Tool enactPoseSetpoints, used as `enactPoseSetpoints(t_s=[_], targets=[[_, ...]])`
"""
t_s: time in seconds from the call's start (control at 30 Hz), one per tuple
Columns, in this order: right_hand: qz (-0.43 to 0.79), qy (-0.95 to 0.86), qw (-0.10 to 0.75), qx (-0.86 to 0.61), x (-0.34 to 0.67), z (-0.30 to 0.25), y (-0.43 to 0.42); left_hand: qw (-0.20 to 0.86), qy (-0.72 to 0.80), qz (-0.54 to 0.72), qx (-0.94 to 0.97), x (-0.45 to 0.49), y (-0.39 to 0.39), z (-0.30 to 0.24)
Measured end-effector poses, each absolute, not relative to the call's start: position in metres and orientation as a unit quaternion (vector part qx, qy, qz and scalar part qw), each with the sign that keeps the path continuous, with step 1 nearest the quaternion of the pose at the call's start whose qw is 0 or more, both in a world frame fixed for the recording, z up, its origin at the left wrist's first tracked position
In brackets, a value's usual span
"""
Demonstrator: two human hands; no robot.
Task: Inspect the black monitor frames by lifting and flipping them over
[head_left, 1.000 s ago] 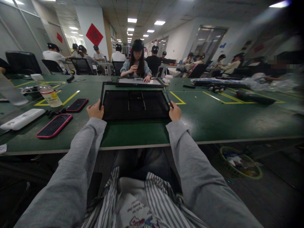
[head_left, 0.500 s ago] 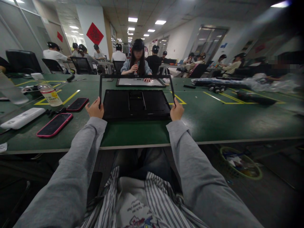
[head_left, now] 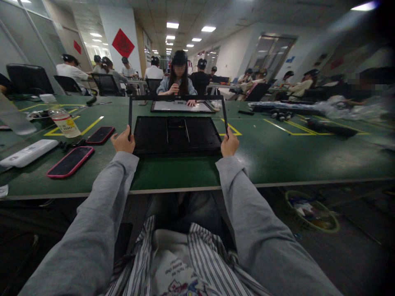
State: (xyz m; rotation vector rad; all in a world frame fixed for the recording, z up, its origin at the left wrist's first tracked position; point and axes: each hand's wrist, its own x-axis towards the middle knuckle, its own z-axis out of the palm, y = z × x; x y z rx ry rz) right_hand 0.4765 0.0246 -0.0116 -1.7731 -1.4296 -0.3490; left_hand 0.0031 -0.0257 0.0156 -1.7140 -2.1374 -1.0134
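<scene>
A thin black monitor bezel (head_left: 130, 112) is held up at a tilt, its far side raised. My left hand (head_left: 124, 142) is closed on its left side and my right hand (head_left: 230, 144) on its right side. Under and behind the open frame, a black monitor back cover (head_left: 154, 133) lies on the green table, with a recessed section and two pale strips at its middle. Whether the bezel's near edge touches the cover, I cannot tell.
Across the green table (head_left: 175, 174), a person (head_left: 180, 78) rests a hand on a pale display panel (head_left: 166, 107). Two phones (head_left: 70, 162), a white device (head_left: 29, 153) and a bottle (head_left: 66, 121) are at left. Plastic wrap (head_left: 354, 109) lies at right; a basket (head_left: 311, 211) stands below.
The bezel's far edge sits very slightly higher than before. My hands keep their grip at nearly the same spots.
</scene>
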Motion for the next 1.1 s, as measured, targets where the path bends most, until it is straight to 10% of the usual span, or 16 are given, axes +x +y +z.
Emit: enactPoseSetpoints(t_s=[1.1], targets=[[0.004,-0.577,0.310,-0.756,0.477,-0.015,0.021,0.010,-0.793,-0.242,-0.559,-0.005,-0.018,0.007]])
